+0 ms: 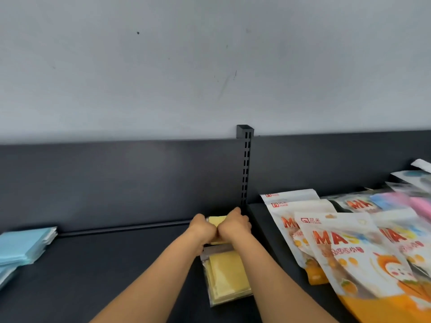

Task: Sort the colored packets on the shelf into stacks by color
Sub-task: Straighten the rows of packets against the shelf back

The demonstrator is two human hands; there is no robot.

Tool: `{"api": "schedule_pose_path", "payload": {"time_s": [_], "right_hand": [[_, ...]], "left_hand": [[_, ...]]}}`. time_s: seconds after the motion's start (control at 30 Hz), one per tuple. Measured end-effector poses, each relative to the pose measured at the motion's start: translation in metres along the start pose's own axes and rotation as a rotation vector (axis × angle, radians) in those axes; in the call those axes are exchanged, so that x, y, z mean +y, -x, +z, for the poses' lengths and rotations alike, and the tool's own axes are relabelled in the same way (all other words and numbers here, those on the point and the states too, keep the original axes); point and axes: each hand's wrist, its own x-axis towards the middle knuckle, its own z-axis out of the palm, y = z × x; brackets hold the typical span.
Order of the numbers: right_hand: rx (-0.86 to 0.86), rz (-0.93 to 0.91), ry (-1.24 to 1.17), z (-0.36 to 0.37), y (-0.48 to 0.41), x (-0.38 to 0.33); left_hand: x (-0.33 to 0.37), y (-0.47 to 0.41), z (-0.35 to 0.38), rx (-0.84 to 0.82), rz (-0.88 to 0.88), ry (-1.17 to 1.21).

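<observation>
A stack of yellow packets (215,220) stands near the back of the dark shelf (121,264), by the slotted upright. My left hand (202,229) and my right hand (235,226) sit side by side on it, fingers curled over its edges. More yellow packets (227,276) in clear wrap lie flat just in front, between my forearms. A stack of light blue packets (22,245) lies at the far left of the shelf. Pink and blue packets (396,201) show blurred at the far right.
Large white and orange mask bags (345,250) lie overlapped on the right part of the shelf. A black slotted upright (246,169) divides the dark back panel (116,183). Above it is a grey wall.
</observation>
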Motion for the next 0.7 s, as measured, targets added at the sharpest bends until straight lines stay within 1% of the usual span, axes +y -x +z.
{"api": "schedule_pose_path", "payload": {"time_s": [0.1, 0.17, 0.23, 0.33, 0.4, 0.5, 0.57, 0.63, 0.7], "right_hand": [[0.012, -0.066, -0.188, -0.002, 0.008, -0.003], [0.039, -0.139, -0.334, -0.001, 0.017, -0.006], [0.042, -0.2, -0.444, 0.001, 0.026, -0.012], [0.029, -0.299, -0.551, 0.005, 0.039, -0.024], [0.011, -0.402, -0.578, 0.009, 0.049, -0.031], [-0.07, -0.523, -0.537, 0.025, 0.065, -0.032], [-0.143, -0.531, -0.455, 0.041, 0.073, -0.026], [-0.205, -0.497, -0.38, 0.059, 0.079, -0.017], [-0.25, -0.444, -0.402, 0.07, 0.086, -0.011]], "left_hand": [[-0.007, -0.012, -0.012, 0.012, 0.005, 0.062], [-0.015, -0.021, -0.023, 0.05, 0.02, 0.095], [-0.006, 0.0, -0.037, 0.082, 0.097, 0.108], [0.0, 0.022, -0.065, 0.088, 0.264, 0.079], [-0.001, 0.041, -0.088, 0.108, 0.366, 0.078], [-0.017, 0.065, -0.118, 0.122, 0.406, -0.005], [-0.036, 0.074, -0.128, 0.095, 0.354, -0.138], [-0.058, 0.078, -0.132, 0.064, 0.271, -0.293], [-0.073, 0.078, -0.131, 0.047, 0.233, -0.368]]}}
